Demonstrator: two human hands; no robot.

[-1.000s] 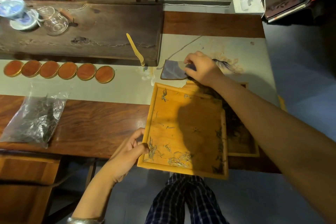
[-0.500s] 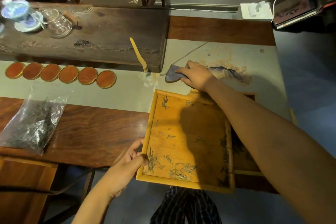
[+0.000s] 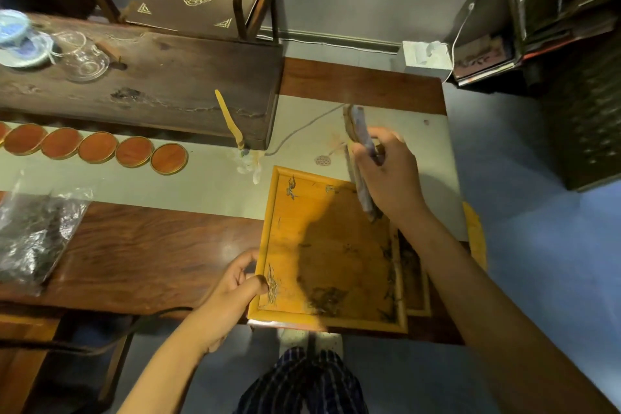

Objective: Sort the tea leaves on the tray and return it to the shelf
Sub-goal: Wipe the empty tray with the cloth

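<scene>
We've got the yellow wooden tray at the near edge of the table, partly overhanging toward the person's lap, and the left hand pinches its near-left corner, thumb on top of the rim, fingers curled beneath. The right hand is up over the tray's far-right corner, fingers wrapped round a flat grey-blue piece that looks like a folded cloth or card; it's blurred, so we can't say exactly what it is. Looking at the tray floor, most of it reads bare, with painted bird and reed motifs along the edges, and dark tea leaves scattered thinly toward the near side and down the right rim. Under the tray's right edge we can make out a second tray, dark inside, possibly holding leaves, though the arm hides much of it. Off to the left lies a clear bag of dark tea, and a row of round orange coasters sits on the pale runner. So where are we? We'd judge the sorting is well along but not finished: stray leaves remain on the wood, probably to be swept together with that piece. The return to the shelf hasn't begun, since the tray rests on the table in hand.
</scene>
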